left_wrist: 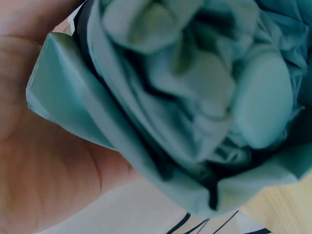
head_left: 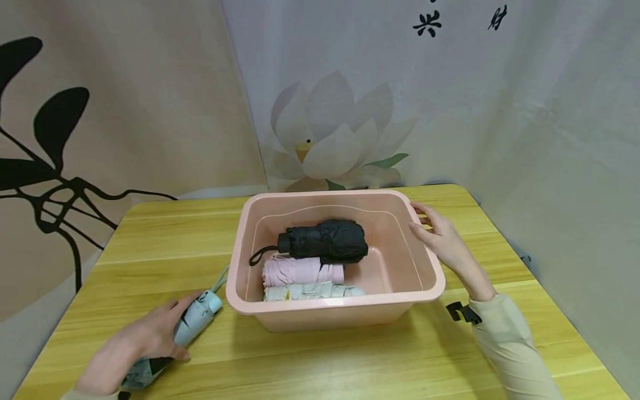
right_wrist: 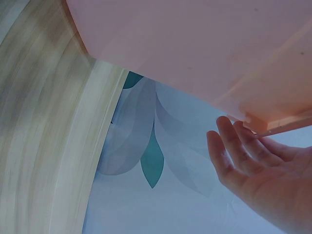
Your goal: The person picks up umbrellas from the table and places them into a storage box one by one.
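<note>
My left hand grips a folded light blue umbrella on the table, left of a pink plastic tub. Its handle and wrist loop point toward the tub. In the left wrist view, the umbrella's bunched blue-green fabric fills most of the picture beside the palm. My right hand holds the tub's right rim, thumb on the edge; the right wrist view shows its other fingers loosely bent below the rim. Inside the tub lie a black folded umbrella, a pink one and a pale bluish-white one, side by side.
The yellow wood-grain table carries the tub near its middle. A fabric backdrop with a printed lotus and dark leaves hangs close behind the table's far edge. A black strap sits on the right wrist.
</note>
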A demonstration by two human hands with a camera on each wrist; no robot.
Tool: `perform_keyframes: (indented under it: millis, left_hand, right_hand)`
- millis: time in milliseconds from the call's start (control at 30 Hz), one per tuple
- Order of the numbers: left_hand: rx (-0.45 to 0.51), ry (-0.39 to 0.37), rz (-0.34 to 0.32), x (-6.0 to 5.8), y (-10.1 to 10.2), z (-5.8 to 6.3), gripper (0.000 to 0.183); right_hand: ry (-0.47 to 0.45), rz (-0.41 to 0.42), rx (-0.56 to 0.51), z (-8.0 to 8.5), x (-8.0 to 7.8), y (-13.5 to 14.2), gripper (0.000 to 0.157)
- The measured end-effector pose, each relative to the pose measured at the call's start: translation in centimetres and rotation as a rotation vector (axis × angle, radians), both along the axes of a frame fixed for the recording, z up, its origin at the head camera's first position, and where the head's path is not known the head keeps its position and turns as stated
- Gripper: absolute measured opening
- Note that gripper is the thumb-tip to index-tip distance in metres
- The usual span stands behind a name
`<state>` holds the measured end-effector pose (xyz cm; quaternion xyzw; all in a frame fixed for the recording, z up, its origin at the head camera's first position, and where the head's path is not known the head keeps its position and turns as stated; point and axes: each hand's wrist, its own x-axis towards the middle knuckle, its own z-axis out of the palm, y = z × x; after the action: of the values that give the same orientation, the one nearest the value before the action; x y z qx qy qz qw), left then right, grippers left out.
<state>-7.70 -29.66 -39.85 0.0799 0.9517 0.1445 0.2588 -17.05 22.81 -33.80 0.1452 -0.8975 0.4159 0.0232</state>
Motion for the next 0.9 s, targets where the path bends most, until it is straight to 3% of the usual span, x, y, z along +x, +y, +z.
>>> perform_keyframes:
  millis: [467, 900]
  left_hand:
    - [0.01, -0.018, -0.001, -0.58, -0.17, -0.19, 0.113]
    - [0.02, 0.046, -0.033, -0.86, -0.27, 0.0, 0.11]
  right_hand:
    - [-0.002, 0.009, 0.011, -0.22, -0.16, 0.21, 0.053]
    - [-0.001, 0.008, 0.004, -0.21, -0.07, 0.13, 0.052]
